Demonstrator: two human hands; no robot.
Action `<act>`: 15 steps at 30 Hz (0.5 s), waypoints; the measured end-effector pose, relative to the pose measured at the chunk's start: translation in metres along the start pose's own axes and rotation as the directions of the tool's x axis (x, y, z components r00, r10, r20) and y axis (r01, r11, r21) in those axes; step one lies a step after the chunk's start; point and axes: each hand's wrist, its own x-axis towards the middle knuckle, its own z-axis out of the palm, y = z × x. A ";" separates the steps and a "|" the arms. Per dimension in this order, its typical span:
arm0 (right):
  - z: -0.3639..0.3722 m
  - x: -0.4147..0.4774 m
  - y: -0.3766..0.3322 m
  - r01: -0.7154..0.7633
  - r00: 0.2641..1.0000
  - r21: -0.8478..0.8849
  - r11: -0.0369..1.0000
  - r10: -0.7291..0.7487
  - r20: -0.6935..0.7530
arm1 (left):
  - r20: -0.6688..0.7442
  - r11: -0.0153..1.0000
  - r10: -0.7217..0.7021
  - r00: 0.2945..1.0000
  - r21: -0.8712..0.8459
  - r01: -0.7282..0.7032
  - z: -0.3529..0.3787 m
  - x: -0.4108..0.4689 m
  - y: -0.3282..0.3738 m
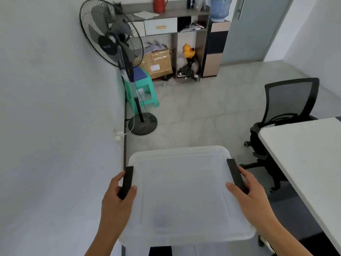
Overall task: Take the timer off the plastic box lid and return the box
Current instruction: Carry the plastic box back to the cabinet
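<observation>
The person carries the plastic box (186,196), low in the frame, with the left hand (118,196) and right hand (249,193) each wrapped around a black side latch, keeping it level. No timer shows on its lid.

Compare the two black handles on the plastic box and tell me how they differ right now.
The left handle runs nearly straight up the picture, while the right handle slants inward at its far end. The left hand wraps the left handle with its thumb over the inner side, hiding the lower end; the right hand lies along the right handle's outer edge, leaving more of it showing. Both are black, long, and clipped to the lid's side edges.
</observation>
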 end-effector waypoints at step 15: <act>0.052 0.257 -0.151 -0.108 0.956 0.121 0.987 0.136 -0.261 | 0.282 0.987 0.143 0.949 0.036 -0.159 0.089 0.357 0.158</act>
